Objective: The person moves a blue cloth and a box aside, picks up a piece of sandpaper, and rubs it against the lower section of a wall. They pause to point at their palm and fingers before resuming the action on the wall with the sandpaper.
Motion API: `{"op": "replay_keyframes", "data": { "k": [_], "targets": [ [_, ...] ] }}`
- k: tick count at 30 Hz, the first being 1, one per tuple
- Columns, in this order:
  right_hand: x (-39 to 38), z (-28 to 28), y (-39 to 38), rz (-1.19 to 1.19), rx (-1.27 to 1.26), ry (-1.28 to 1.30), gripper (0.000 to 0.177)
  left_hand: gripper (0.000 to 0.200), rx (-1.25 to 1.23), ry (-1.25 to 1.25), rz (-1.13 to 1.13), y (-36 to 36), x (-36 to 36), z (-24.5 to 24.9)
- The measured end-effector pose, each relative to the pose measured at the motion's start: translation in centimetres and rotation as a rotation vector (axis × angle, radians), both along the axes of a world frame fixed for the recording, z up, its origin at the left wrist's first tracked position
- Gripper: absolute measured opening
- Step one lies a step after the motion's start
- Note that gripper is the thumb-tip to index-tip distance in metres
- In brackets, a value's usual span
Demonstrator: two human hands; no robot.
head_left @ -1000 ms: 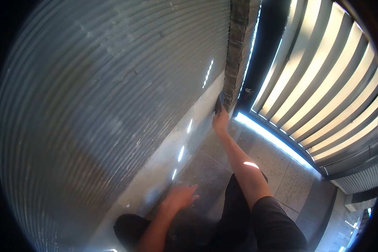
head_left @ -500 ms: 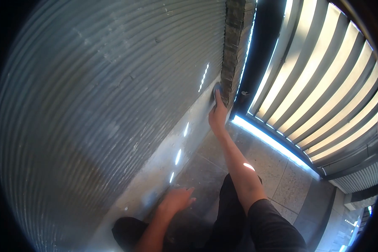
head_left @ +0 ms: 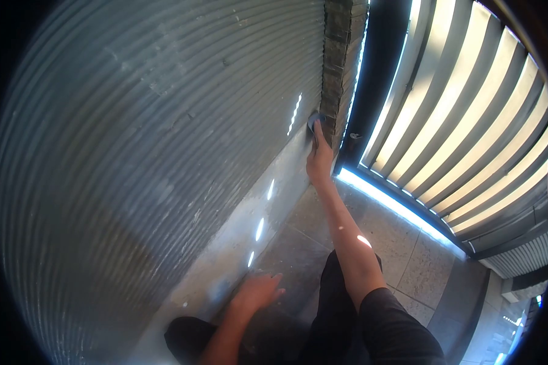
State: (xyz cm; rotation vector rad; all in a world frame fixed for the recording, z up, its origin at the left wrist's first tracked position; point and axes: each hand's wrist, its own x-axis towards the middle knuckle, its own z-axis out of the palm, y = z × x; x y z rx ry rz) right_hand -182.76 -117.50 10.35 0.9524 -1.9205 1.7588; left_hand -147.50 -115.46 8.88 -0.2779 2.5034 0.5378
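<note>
Sliding higher, right hand (head_left: 319, 159) presses pad (head_left: 314, 124) beside brick column (head_left: 341, 55).

Tally: 1 person in view, w/ 2 bare hands, the left hand (head_left: 259, 292) and the right hand (head_left: 319, 159), plus 2 forearms. 1 dark pad (head_left: 315, 123), the only item of its kind. 1 corrugated metal wall (head_left: 164, 121). 1 brick pillar (head_left: 341, 55). 1 slatted gate (head_left: 469, 109); pale slats approx. 8, exact no. unclear where the lens bends the edge. 1 concrete ledge (head_left: 225, 255) w/ 3 light patches (head_left: 259, 228) in a row. 1 dashed light streak (head_left: 296, 112) on the wall. 1 bright sun spot (head_left: 364, 240) on the right forearm. Floor tiles (head_left: 402, 243): several by the joints, exact no. can't be told.
</note>
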Motion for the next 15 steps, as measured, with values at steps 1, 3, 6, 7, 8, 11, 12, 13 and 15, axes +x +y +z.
{"op": "replay_keyframes", "data": {
  "k": [1, 3, 6, 7, 8, 11, 12, 13, 15],
  "targets": [
    [0.2, 0.2, 0.2, -0.014, 0.066, -0.069, 0.057, 0.051, -0.004, 0.001, 0.002, -0.1, 0.0, 0.1],
    [0.3, 0.7, -0.1, -0.027, 0.133, -0.137, 0.058, 0.051, -0.009, 0.023, 0.019, -0.1, 0.0, 0.3],
    [1.3, 3.1, -0.5, -0.058, -0.01, 0.046, 0.062, 0.052, 0.012, 0.027, 0.042, 0.0, -0.2, 0.6],
    [1.2, 3.0, -0.5, -0.048, -0.027, 0.066, 0.065, 0.052, 0.015, 0.026, 0.042, 0.0, -0.3, 0.6],
    [1.1, 3.0, -0.4, -0.039, -0.048, 0.088, 0.068, 0.052, 0.015, 0.014, 0.044, 0.0, -0.3, 0.7],
    [0.0, -1.0, -0.2, -0.18, 0.157, -0.053, 0.072, 0.052, 0.004, 0.025, 0.029, -0.3, -0.1, -0.1],
    [-0.2, -1.5, -0.4, -0.179, 0.154, -0.054, 0.072, 0.052, -0.002, 0.041, 0.011, -0.4, 0.0, -0.5],
    [0.0, -1.1, -0.4, -0.16, 0.149, -0.078, 0.072, 0.052, -0.003, 0.037, 0.011, -0.5, 0.0, -0.4],
    [0.6, 1.1, -0.2, -0.14, 0.148, -0.106, 0.073, 0.051, 0.001, 0.002, 0.03, -0.4, -0.1, 0.2]
  ]
}}
